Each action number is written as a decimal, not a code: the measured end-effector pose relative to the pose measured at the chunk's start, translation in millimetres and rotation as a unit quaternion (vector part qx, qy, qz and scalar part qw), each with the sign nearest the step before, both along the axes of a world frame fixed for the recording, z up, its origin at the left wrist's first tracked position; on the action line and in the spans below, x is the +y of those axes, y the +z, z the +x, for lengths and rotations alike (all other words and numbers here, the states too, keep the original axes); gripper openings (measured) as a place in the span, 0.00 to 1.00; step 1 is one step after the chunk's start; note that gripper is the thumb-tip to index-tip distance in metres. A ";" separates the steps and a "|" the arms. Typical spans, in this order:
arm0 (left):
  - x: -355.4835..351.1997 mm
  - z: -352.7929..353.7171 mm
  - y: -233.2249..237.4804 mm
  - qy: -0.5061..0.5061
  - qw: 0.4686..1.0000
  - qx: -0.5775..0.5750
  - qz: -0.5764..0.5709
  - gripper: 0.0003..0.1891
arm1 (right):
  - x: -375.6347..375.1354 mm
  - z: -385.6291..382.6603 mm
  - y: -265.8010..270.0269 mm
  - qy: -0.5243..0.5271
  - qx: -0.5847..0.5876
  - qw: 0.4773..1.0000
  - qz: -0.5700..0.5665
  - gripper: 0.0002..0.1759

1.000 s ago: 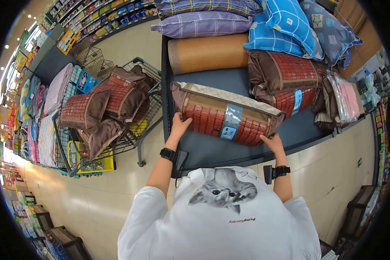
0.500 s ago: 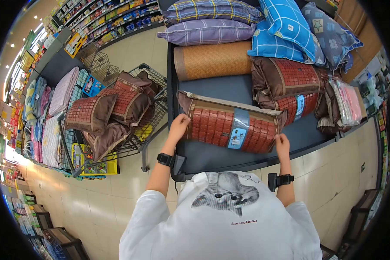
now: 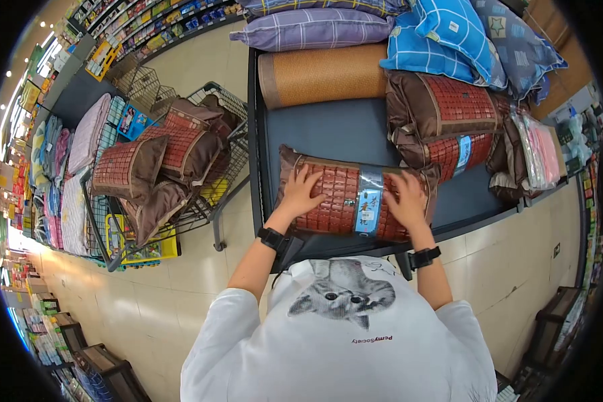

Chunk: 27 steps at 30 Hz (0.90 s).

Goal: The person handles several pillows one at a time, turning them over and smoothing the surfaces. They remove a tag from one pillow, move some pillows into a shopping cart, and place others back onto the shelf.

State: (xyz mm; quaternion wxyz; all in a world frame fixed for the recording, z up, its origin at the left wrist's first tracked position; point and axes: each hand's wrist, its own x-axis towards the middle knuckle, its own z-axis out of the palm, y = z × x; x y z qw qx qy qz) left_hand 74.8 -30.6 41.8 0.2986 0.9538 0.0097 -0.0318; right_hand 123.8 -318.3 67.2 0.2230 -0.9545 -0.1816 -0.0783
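A pillow [image 3: 338,194] with a red-brown tile-like front and dark brown fabric edges lies on the dark display table [image 3: 328,127], close to its front edge. A blue paper band [image 3: 368,204] wraps around its middle. On the pillow's left part rests my left hand [image 3: 301,192], fingers spread over the tiles. My right hand [image 3: 407,199] lies on the right part, beside the band, with its fingers apart. Behind to the right, similar brown pillows [image 3: 442,110] are stacked.
A rolled tan mat [image 3: 325,75] and a purple checked pillow [image 3: 315,30] lie at the back, with blue checked pillows [image 3: 442,53] to their right. Left of the table stands a wire shopping cart [image 3: 214,194] holding brown tiled pillows [image 3: 130,167]. Packaged pink goods [image 3: 536,151] sit at the right end.
Both hands have left the pillow's side edges and moved inward onto its front, fingers now spread. The pillow's top edge has tipped back, and the view has shifted slightly.
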 end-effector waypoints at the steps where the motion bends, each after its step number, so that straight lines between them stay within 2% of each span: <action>1: -8.2 -2.0 3.7 -0.013 0.995 0.019 0.092 0.33 | 4.1 -2.6 -13.5 0.030 -0.004 0.998 -0.046 0.26; 2: -11.9 -1.4 -1.7 -0.012 0.996 0.025 0.090 0.33 | 7.1 -1.4 -25.4 0.032 0.001 0.998 -0.048 0.26; 4: -17.8 0.9 -11.3 -0.021 0.986 -0.093 0.139 0.32 | 12.3 0.5 -38.9 0.046 -0.077 0.992 -0.084 0.26; 8: -29.1 15.5 -44.6 -0.015 0.985 -0.129 0.110 0.33 | 12.5 12.4 -52.8 0.027 -0.087 0.993 -0.079 0.25; 13: -33.0 34.4 -49.3 0.013 0.976 -0.189 0.103 0.27 | 17.2 25.4 -56.9 0.007 -0.097 0.994 -0.046 0.23; 27: -28.3 53.9 -64.8 0.013 0.978 -0.179 0.108 0.28 | 22.5 41.1 -72.2 -0.018 -0.088 0.995 -0.051 0.23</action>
